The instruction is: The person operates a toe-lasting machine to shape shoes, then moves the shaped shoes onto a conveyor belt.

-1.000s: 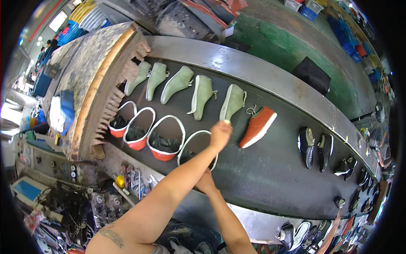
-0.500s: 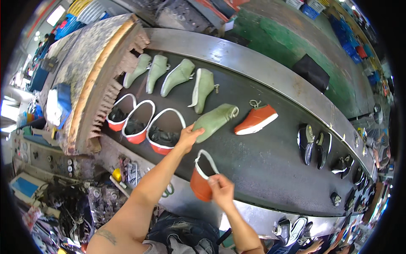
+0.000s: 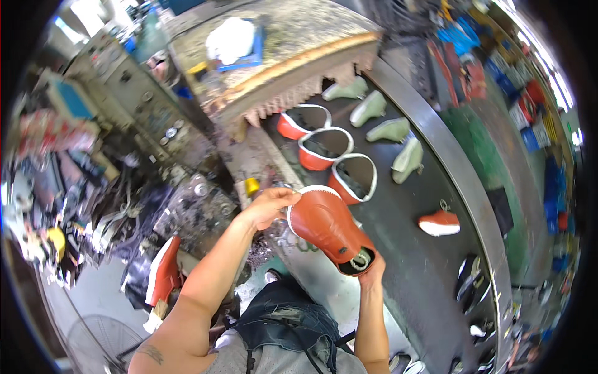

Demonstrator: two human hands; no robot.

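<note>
Both my hands hold a red-brown shoe upper (image 3: 327, 218) above the metal edge of the belt. White stitched trim runs round its wide front end. My left hand (image 3: 273, 207) pinches that trim between thumb and fingers. Wrapped round the narrower end is my right hand (image 3: 372, 268), its fingers partly hidden behind the upper. A pale looped cord (image 3: 360, 260) shows in the dark opening there; what else is inside is hidden. Closest on the belt stands another red upper (image 3: 344, 187) with a white rim, in line with two more like it.
Several green shoe lasts (image 3: 408, 160) lie along the far side of the dark belt (image 3: 405, 249). A red shoe (image 3: 439, 222) and black shoes (image 3: 472, 283) sit farther right. At left are a machine (image 3: 193, 199), another red shoe (image 3: 163, 272) and a fan (image 3: 99, 346).
My view has swung left. The green last has left my left hand and is out of sight. That hand has joined my right on the red upper, which is raised and turned.
</note>
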